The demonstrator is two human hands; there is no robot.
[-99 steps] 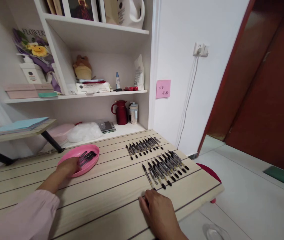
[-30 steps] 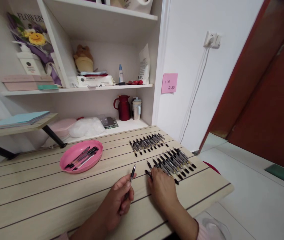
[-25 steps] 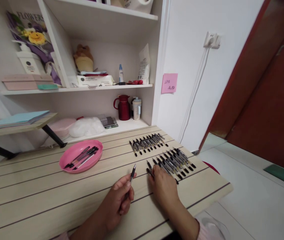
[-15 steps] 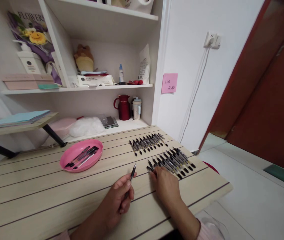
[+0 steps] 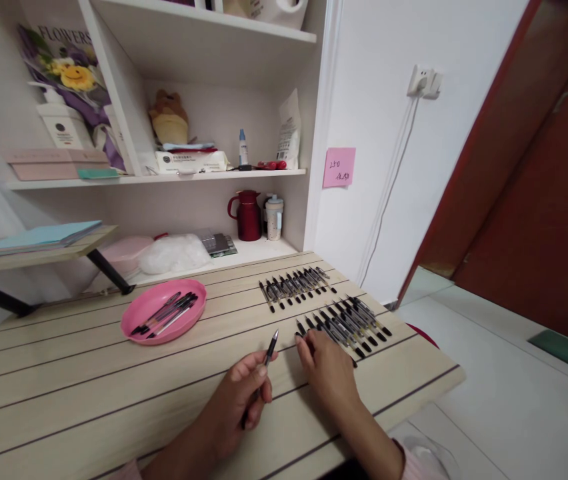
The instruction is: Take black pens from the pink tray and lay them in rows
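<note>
My left hand [image 5: 244, 393] is closed around a black-and-clear pen [image 5: 272, 345], its bare metal tip pointing up and away from me. My right hand [image 5: 328, 370] is over the left end of the near row of pens [image 5: 349, 323], fingers curled down and pinched. A dark pen end shows at its fingertips and another dark end sticks out past the far side of the hand; the rest is hidden beneath. The pens in this row lie side by side, slanted, with black ends towards me.
Behind is a second row of pens [image 5: 297, 287]. A pink bowl [image 5: 131, 330] holding several pens stands at the left. Shelves at the back carry a red jug [image 5: 249, 217], a cup [image 5: 274, 219] and a plastic bag [image 5: 174, 255]. A pink note [image 5: 339, 167] is on the wall.
My left hand has shifted slightly right with the pen. My right hand has moved a little; a dark pen end now shows beside it at the near edge of the row.
</note>
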